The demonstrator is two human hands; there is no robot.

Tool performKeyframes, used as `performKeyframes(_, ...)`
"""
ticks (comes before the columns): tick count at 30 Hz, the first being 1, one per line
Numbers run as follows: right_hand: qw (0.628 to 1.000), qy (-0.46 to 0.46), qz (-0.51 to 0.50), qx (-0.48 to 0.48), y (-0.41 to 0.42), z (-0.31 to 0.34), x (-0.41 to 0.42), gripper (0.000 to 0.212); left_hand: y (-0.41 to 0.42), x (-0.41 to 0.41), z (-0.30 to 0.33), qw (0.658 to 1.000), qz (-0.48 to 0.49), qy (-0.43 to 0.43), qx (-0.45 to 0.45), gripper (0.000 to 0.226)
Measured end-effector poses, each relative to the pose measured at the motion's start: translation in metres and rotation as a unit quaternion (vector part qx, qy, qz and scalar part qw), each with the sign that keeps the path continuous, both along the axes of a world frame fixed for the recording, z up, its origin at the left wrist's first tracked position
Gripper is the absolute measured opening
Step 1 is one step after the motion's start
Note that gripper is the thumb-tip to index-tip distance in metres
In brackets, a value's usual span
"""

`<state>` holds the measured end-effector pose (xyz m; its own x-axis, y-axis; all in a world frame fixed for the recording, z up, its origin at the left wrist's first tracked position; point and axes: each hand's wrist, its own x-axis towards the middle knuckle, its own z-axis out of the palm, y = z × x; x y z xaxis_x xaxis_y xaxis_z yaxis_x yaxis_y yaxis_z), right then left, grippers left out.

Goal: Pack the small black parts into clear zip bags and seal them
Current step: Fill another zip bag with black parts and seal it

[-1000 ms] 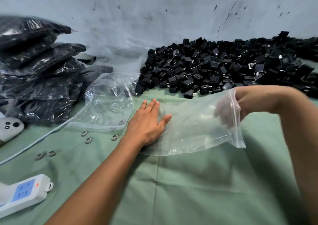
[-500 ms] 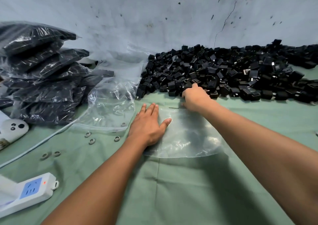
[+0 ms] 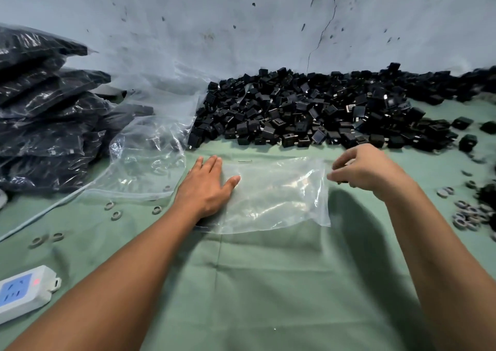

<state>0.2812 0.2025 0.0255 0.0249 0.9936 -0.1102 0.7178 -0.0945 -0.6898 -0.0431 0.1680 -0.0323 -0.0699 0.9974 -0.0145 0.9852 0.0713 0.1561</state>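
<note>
Flat, clear zip bag (image 3: 279,197) empty; left hand (image 3: 206,189) pressing it.

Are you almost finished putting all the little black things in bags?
Not nearly. Done: a stack of filled bags sits at the left. In hand: the left hand flattens an empty clear bag while the right hand pinches its open end. Left: a big pile of black parts still waits.

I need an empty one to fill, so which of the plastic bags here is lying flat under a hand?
The clear zip bag at centre, pressed flat by the left hand; the other bags are stacked or heaped at left.
</note>
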Motion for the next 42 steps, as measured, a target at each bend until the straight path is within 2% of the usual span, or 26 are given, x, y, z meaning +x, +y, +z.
performKeyframes(4,0.978,0.117,0.132,-0.108,-0.016,-0.014,-0.009,0.017,0.0,0.001,0.001,1.0,-0.004,-0.002,-0.003,0.087)
performKeyframes(9,0.952,0.177,0.217,-0.121,-0.014,-0.022,-0.042,0.024,-0.002,0.001,0.002,1.0,-0.008,0.003,-0.003,0.086)
performKeyframes(12,0.928,0.175,0.301,-0.135,-0.004,-0.021,-0.061,0.035,-0.002,0.002,0.001,1.0,-0.003,0.006,-0.002,0.086)
performKeyframes(15,0.887,0.195,0.367,-0.199,0.005,-0.026,-0.073,0.046,-0.001,0.003,0.0,1.0,-0.002,0.008,-0.001,0.086)
performKeyframes(17,0.87,0.196,0.387,-0.233,0.01,-0.032,-0.079,0.039,0.0,0.002,-0.001,1.0,-0.001,0.009,-0.001,0.086)
performKeyframes(19,0.866,0.169,0.406,-0.237,0.01,-0.034,-0.085,0.019,0.0,0.001,0.0,1.0,-0.001,0.006,-0.002,0.085)
performKeyframes(20,0.87,0.159,0.406,-0.231,0.01,-0.032,-0.087,0.017,0.0,0.001,0.0,1.0,-0.001,0.005,-0.002,0.085)
performKeyframes(22,0.905,0.109,0.366,-0.188,0.008,-0.031,-0.097,0.041,0.0,0.002,0.001,1.0,0.0,0.001,-0.002,0.084)
performKeyframes(24,0.938,-0.002,0.336,-0.087,0.008,-0.031,-0.107,0.057,0.0,0.002,0.001,1.0,0.001,-0.002,-0.002,0.083)
performKeyframes(27,0.926,-0.163,0.339,0.011,0.01,-0.032,-0.118,0.061,-0.001,0.002,0.002,1.0,0.003,-0.004,-0.002,0.083)
performKeyframes(29,0.912,-0.229,0.333,0.069,0.014,-0.03,-0.116,0.05,-0.001,0.002,0.001,1.0,0.003,-0.004,-0.001,0.084)
performKeyframes(31,0.915,-0.19,0.345,0.09,0.015,-0.03,-0.11,0.027,-0.001,0.001,0.0,1.0,0.001,-0.007,0.0,0.084)
performKeyframes(33,0.913,-0.09,0.394,0.062,0.014,-0.035,-0.107,0.011,-0.001,0.0,0.0,1.0,0.0,-0.008,0.002,0.084)
performKeyframes(38,0.885,0.08,0.456,-0.052,0.006,-0.04,-0.109,0.029,0.0,0.001,0.0,1.0,0.0,-0.008,0.0,0.085)
performKeyframes(40,0.883,0.114,0.45,-0.073,0.003,-0.04,-0.115,0.022,0.0,0.001,0.0,1.0,0.003,-0.008,0.001,0.085)
performKeyframes(42,0.892,0.094,0.441,-0.036,0.002,-0.039,-0.12,0.007,0.0,0.001,0.0,1.0,0.006,-0.01,0.001,0.084)
